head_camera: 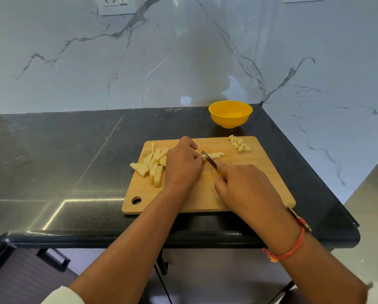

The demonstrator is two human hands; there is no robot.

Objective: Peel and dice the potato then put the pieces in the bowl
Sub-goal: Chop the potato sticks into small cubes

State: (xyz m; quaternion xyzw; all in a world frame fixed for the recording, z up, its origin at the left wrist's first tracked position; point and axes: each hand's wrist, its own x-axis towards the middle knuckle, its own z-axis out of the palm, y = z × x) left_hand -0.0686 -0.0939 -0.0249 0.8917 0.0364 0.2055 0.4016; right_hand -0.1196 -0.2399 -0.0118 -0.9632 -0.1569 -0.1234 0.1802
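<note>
Head view: a wooden board (260, 172) lies on a dark counter (74, 161), its hanging hole at the near left corner. The left hand (182, 165) rests knuckles-up on the middle of the board, fingers curled, its fingertips pinning the near end of a pale potato strip (215, 155). The right hand (245, 189) is clenched round the handle of a knife (210, 160); only a sliver of yellow handle shows past the fingers. The blade slants up and left across the strip, just beside the left fingertips. One small cut piece lies at the strip's right end.

A pile (154, 167) of uncut wedges and sticks sits at the board's left edge, partly behind the left hand. Dice (239, 145) are heaped at the far right corner of the board. The yellow bowl (229, 114) stands upright on the counter just beyond that corner, apart from the board.

An orange thread (293, 246) circles the right wrist. A veined marble wall (183, 51) rises behind, with a socket (118, 5) at top left.
</note>
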